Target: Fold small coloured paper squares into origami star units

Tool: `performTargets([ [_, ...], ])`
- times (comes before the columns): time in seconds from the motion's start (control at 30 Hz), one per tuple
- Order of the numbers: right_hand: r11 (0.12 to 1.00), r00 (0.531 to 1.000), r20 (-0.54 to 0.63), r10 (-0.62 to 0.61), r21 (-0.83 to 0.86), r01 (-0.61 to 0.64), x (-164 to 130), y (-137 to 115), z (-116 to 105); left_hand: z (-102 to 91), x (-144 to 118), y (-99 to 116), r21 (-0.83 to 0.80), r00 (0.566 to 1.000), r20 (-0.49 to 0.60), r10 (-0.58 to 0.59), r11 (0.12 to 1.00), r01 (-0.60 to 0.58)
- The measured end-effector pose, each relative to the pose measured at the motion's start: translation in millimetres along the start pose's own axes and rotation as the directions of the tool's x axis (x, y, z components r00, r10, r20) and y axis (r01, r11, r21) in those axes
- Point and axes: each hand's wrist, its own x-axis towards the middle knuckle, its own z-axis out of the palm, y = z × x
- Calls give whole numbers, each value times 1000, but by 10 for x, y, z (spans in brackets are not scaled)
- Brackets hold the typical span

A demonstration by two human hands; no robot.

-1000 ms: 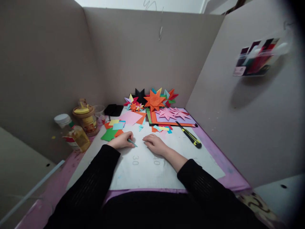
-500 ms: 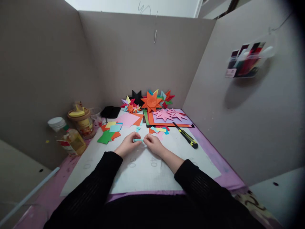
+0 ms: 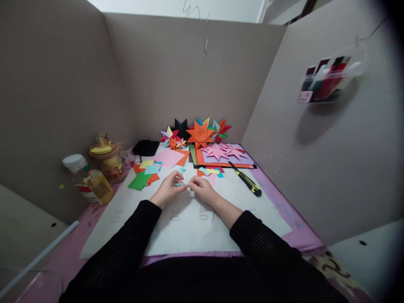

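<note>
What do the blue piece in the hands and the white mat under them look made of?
Blue piece: thin matte paper, apparently, pinched between left hand and right hand. White mat: probably smooth plastic or rubber cutting mat, faint printed numbers.

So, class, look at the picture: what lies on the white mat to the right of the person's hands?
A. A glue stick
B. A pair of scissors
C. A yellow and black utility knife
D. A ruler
C: a yellow and black utility knife lies at a slant on the white mat, to the right of the right hand, just below the pink paper stars.
</note>
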Motion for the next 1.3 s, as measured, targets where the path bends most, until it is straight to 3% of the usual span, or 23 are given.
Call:
performTargets([
  [0.1, 999, 998, -69, 13, 32, -11, 43, 44, -131, -66, -7, 14, 44, 996, -70, -63, 997, 67],
  [0.2, 999, 975, -221, 9, 44, 0, 74, 94, -226, -130, -4, -14, 80, 985, -151, -83, 992, 96],
  [0.4, 995, 999, -25, -36, -98, 33, 40, 86, -26, -41, 4, -54, 97, 993, -106, 60, 994, -49],
  [0.47, 991, 999, -16, -48, -129, 46, 31, 72, 8, -6, -1, -44, 55, 996, -76, 56, 997, -51],
  [0.63, 1000, 1000, -27, -5, -5, 4, 56, 72, -112, -131, 10, 0, -121, 997, -31, -69, 991, 65],
  [0.8, 990, 986, -150, 66, 136, -46, 85, 118, -200, -336, 52, -26, -275, 978, -174, -117, 959, 66],
  [0.87, 979, 967, -223, 125, 187, -83, 89, 146, -180, -292, 55, -39, -257, 978, -175, -117, 964, 70],
  [0.93, 968, 951, -265, 162, 230, -100, 81, 164, -128, -170, 45, -37, -208, 990, -87, -111, 974, 91],
  [1.07, 964, 972, -182, 150, 244, -103, 17, 124, 14, 60, 20, 0, -174, 991, -4, -137, 976, 134],
  [1.3, 992, 995, -35, 98, 87, -95, -91, -9, 178, 54, 5, -30, -241, 983, -64, -174, 958, 154],
])
